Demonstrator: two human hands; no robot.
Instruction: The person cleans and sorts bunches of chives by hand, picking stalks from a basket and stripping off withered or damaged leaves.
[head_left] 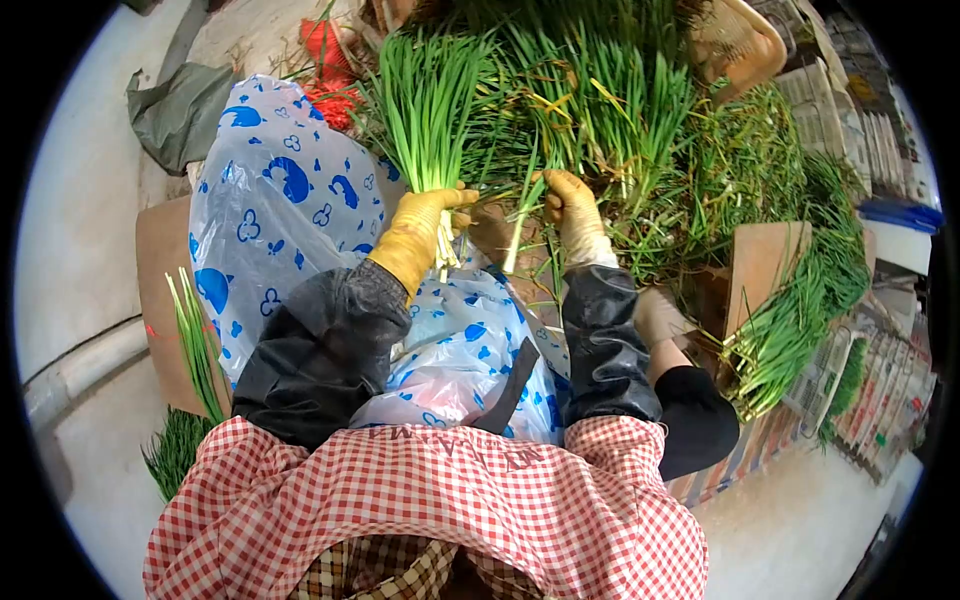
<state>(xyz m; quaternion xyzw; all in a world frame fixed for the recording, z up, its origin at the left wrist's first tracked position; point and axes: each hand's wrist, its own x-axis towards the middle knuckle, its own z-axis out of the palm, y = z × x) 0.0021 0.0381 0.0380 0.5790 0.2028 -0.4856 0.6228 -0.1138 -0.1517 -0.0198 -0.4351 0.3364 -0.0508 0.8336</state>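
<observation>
Gripping a bunch of green stalks (425, 120) in the upper centre of the frame, the left hand (422, 230), in a yellow glove, has its fingers curled round the lower part of the sheaf. The leaves fan toward the top edge; the pale stem ends project below the glove. The right hand (575, 205), similarly gloved and just right of centre, has thumb and fingers pinched together on a thin stalk (519, 225), whose white end points downward. The two hands are apart, with the thin stalk lying between them.

Upper centre and right: a heap of loose greens (740, 180), with some yellowed blades among the green, beneath a tan basket (745, 45) in the upper right. Right: a further pile of stalks (790, 325), pale ends toward the lower left. Upper left: a red mesh (325, 60) and, farther left, a dark grey bag (180, 115). Left of centre: plastic sheeting (290, 215) printed with blue figures, extending beneath the forearms; beside it, a few separate stalks (195, 340) against a brown board (165, 240). Bottom: a red-and-white checked garment (430, 490) and black sleeve covers (310, 355).
</observation>
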